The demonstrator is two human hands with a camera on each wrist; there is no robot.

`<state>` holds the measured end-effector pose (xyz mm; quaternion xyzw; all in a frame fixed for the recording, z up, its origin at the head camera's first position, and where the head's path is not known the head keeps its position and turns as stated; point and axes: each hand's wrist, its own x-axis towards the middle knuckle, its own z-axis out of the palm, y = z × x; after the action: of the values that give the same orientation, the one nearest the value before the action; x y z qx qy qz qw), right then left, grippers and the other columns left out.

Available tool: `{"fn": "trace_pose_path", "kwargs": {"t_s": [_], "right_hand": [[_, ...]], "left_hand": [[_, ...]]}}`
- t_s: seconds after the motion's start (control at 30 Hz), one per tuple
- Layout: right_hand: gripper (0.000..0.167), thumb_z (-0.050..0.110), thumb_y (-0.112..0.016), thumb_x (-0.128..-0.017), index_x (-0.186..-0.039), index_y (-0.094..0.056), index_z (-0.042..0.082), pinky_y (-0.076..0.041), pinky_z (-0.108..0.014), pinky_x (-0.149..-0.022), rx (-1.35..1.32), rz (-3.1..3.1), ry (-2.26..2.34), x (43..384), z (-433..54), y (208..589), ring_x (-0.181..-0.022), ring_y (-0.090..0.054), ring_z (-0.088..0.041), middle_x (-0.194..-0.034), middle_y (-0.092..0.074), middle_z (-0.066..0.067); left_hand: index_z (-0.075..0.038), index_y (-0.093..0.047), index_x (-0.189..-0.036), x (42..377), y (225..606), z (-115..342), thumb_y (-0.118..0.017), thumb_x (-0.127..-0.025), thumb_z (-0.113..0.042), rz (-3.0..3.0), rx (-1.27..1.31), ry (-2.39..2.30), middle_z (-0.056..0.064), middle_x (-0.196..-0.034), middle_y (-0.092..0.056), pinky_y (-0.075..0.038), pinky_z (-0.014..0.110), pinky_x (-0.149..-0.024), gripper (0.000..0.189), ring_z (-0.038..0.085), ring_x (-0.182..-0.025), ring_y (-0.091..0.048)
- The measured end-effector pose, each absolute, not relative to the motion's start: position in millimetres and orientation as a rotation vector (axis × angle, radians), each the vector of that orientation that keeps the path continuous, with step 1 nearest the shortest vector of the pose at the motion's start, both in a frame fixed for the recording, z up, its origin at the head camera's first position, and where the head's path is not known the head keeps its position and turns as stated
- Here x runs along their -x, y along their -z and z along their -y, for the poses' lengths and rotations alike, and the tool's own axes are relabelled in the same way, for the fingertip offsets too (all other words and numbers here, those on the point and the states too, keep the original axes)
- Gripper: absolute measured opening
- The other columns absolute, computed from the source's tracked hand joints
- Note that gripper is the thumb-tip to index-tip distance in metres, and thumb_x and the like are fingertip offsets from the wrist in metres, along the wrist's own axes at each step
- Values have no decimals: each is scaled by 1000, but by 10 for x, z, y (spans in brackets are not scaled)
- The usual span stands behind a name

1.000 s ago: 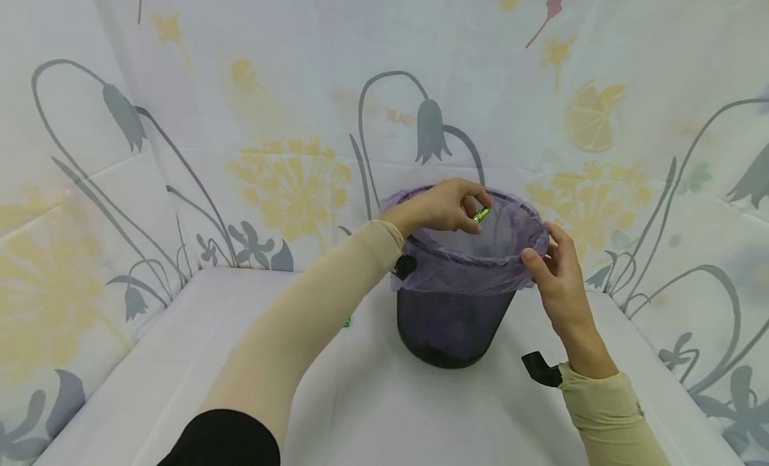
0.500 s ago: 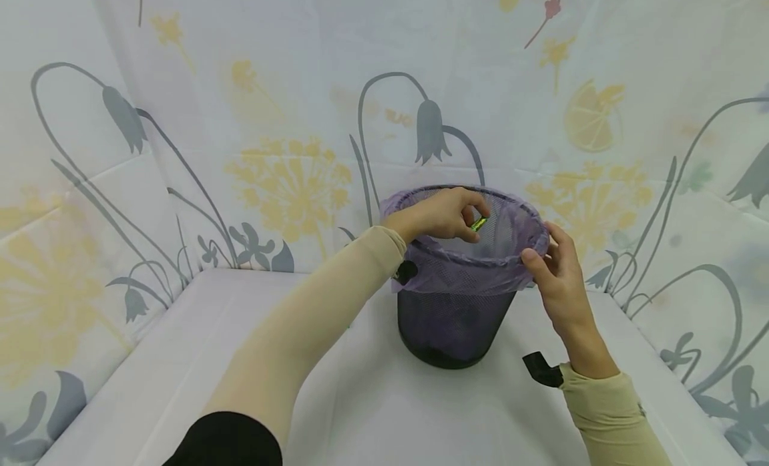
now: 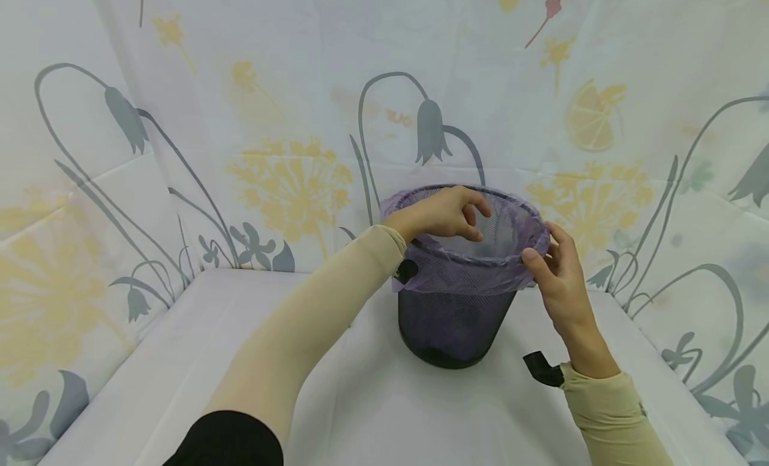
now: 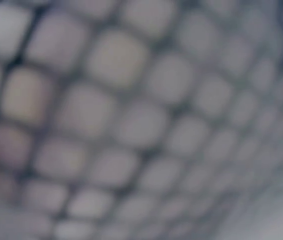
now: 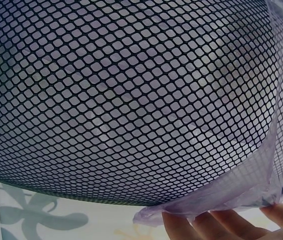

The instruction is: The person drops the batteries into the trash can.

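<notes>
A black mesh wastebasket stands upright, lined with a thin purple bin bag folded over its rim. My left hand is over the basket's mouth, its fingers loosely bent and apart, with nothing between them. On the right side, my right hand grips the rim through the bag, thumb on the near side. In the right wrist view the fingers lie along the bag's folded edge. The left wrist view holds only blurred black mesh close to the camera.
The basket stands on a white-covered table. Behind it hangs a pale flower-print cloth, which also closes off both sides. Black wrist mounts sit at each cuff, the left one right against the bag.
My left hand lowered slightly into the basket's mouth and let go of a small green wrapped piece, which is now out of sight. My right hand has kept its hold on the rim.
</notes>
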<state>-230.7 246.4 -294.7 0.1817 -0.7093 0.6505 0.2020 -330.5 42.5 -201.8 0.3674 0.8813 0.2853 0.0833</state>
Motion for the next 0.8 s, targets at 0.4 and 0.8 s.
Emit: {"fn": "trace_pose_path", "kwargs": {"t_s": [0.4, 0.8], "right_hand": [[60, 15, -52, -97, -149, -22, 15, -41, -17, -86, -504, 2014, -1787, 2303, -2483, 2931, -115, -48, -21, -133, -37, -22], [63, 17, -54, -96, -150, -22, 13, -41, -16, -86, -491, 2022, -1771, 2313, -2485, 2938, -115, -48, -21, -131, -39, -21]], "left_hand": [[-14, -59, -127, 3297, 1960, -409, -73, -86, -22, -2639, -1139, -864, 2, -100, -63, -49, 28, -74, 43, 16, -89, -61], [-16, -61, -122, 3062, 1777, 10, -71, -87, -24, -2685, -1259, -950, 1, -100, -62, -49, 25, -78, 37, 14, -90, -61]]}}
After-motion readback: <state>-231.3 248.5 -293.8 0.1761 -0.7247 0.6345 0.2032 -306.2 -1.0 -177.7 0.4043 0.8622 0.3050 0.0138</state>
